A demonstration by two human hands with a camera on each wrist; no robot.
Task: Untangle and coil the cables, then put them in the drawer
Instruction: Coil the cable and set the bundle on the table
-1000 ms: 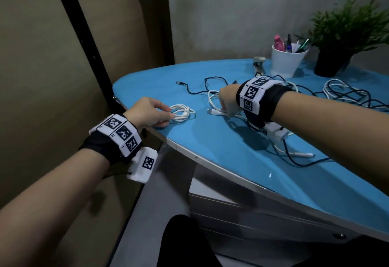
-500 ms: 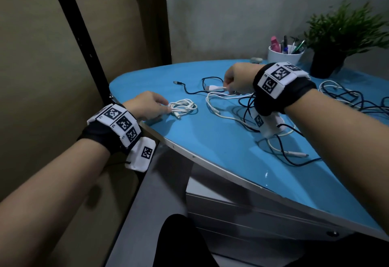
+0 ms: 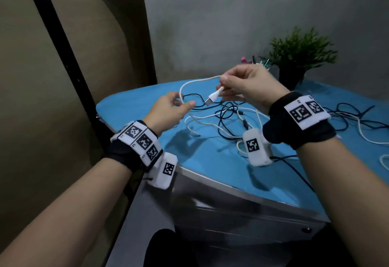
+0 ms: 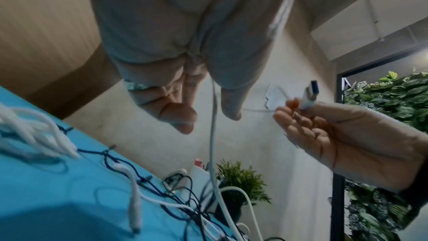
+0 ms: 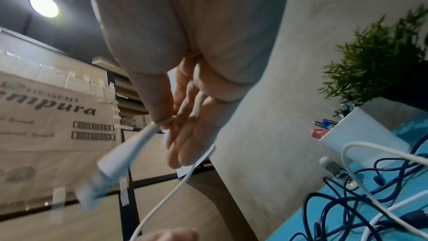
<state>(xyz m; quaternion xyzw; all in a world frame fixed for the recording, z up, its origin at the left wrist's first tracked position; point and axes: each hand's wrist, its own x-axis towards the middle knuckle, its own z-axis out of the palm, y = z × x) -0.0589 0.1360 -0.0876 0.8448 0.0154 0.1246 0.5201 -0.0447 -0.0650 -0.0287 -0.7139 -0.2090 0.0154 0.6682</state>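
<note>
My right hand is raised above the blue table and pinches a white cable just behind its USB plug. The plug points down to the left. From there the cable arcs over to my left hand, whose thumb and curled fingers hold it; in the left wrist view it runs down between them to the table. A tangle of dark and white cables lies under both hands. A small coiled white cable rests at the table's left end.
A potted plant and a white pen cup stand at the back of the table. More loose cables trail off to the right. A grey drawer unit sits under the table's front edge, shut. A wall panel stands on the left.
My right hand has lifted the white cable's plug end off the table. My left hand has left the small coil, risen, and taken hold of the same cable.
</note>
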